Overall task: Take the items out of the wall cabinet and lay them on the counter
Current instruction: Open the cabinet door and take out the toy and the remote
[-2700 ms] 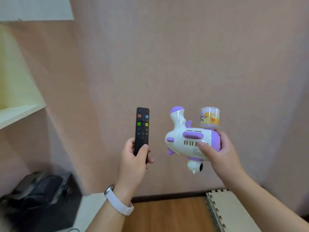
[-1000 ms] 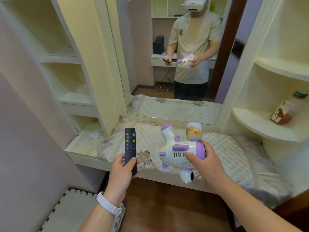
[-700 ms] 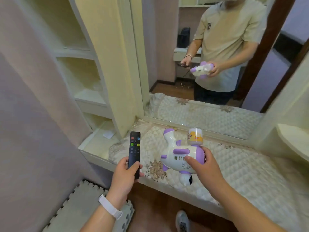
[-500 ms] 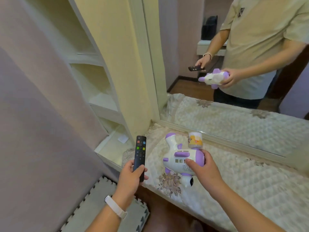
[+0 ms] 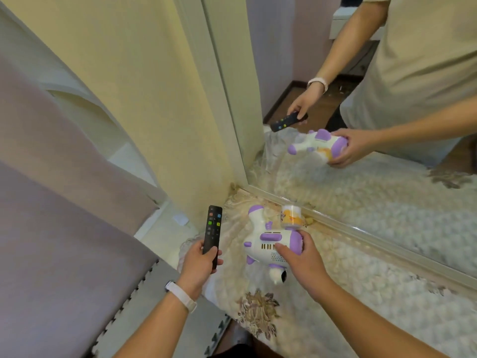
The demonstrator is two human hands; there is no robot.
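While gripped, remote (image 5: 212,233) (left hand (image 5: 200,264)).

bare forearms, a white wristband (image 5: 180,297) on the left wrist, beige short-sleeved shirt (image 5: 423,60) mirrored.

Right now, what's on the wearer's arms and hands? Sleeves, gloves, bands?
Both forearms are bare, with no gloves and no rings visible. The left hand has a pale, smooth band, watch or fitness style, around its wrist; its face is not visible. The right hand and its wrist carry nothing. The mirror shows short beige T-shirt sleeves that end above the elbows.
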